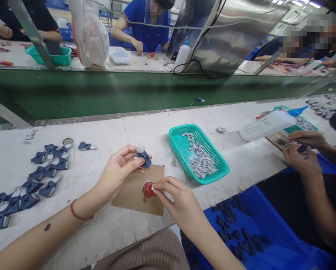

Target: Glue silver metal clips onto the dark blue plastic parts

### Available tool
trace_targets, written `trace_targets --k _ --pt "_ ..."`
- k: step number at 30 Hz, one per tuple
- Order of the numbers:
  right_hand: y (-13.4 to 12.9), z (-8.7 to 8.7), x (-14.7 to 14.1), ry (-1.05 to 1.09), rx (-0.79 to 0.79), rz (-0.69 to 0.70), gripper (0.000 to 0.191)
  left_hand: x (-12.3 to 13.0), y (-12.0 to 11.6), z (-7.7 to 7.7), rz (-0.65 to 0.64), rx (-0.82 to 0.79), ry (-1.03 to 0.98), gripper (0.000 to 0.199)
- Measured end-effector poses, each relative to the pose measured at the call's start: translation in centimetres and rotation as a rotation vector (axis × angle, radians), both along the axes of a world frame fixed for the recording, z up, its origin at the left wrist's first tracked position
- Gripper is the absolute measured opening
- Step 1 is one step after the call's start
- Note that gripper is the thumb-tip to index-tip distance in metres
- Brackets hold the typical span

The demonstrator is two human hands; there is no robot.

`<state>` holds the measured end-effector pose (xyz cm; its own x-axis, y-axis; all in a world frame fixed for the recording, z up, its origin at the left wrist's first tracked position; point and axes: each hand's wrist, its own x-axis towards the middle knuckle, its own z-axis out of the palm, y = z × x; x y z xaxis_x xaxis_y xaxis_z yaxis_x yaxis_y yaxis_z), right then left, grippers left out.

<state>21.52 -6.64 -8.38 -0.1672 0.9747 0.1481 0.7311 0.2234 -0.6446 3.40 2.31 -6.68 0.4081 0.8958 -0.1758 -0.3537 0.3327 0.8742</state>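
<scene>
My left hand (125,165) pinches a dark blue plastic part (145,159) with a pale, whitish tip, held just above a brown cardboard sheet (128,194). Between the thumb and fingers of my right hand (175,195) is a small light grey piece (153,188), right at the side of a small red cap (148,187). That cap sits on the cardboard, with a brown stain beside it. To the right, a teal plastic basket (175,144) contains many small grey pieces (203,165). Several blue parts with pale tips (37,173) lie grouped on the left.
A blue bin (280,219) with dark parts is below the table edge at right. Beyond the basket, a white bottle with a blue nozzle (269,125) lies tilted near a co-worker's hands (303,150). Across the green gap, another person works at a bench (145,67).
</scene>
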Motion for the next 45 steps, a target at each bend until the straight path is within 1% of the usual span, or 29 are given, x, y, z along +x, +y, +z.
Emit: trace_targets --k 10,15,18,19,21,25,28,30,33,37,41,45 --pt "0.4 0.1 -0.7 -0.219 -0.031 0.057 0.023 0.1 -0.4 0.5 0.008 0.011 0.008 0.019" --pt "0.5 0.2 -0.7 -0.19 -0.077 0.053 0.017 0.1 -0.8 1.0 0.018 -0.015 -0.013 0.019" --pt "0.6 0.4 -0.7 -0.162 -0.09 0.038 0.018 0.1 -1.0 1.3 0.024 -0.028 -0.027 0.02" --pt "0.6 0.6 -0.7 -0.13 -0.101 0.032 0.019 0.1 -1.0 1.4 0.023 -0.033 -0.037 0.02" --pt "0.8 1.2 -0.6 0.008 -0.147 0.008 0.016 0.0 -1.1 1.6 0.011 -0.052 -0.058 0.02" --pt "1.4 3.0 0.1 0.426 -0.278 -0.08 0.008 0.0 -1.2 1.9 -0.007 -0.086 -0.077 0.022" --pt "1.9 4.1 0.5 0.715 -0.302 -0.191 0.012 0.1 -1.4 2.0 -0.015 -0.056 -0.076 0.022" --pt "2.2 4.8 0.3 0.847 -0.291 -0.264 0.015 0.1 -1.7 2.0 -0.015 -0.023 -0.075 0.021" --pt "2.6 5.6 -0.4 0.94 -0.291 -0.295 0.015 0.1 -2.0 1.9 -0.011 0.013 -0.06 0.02" --pt "2.9 6.3 -1.2 1.011 -0.303 -0.227 0.01 0.0 -2.4 1.6 -0.033 0.043 -0.046 0.019" --pt "2.7 6.4 -1.4 1.03 -0.306 -0.185 0.008 -0.1 -2.6 1.6 -0.037 0.061 -0.049 0.019" --pt "2.6 6.3 -1.5 1.029 -0.291 -0.16 0.008 0.0 -2.8 1.9 -0.032 0.071 -0.046 0.019"
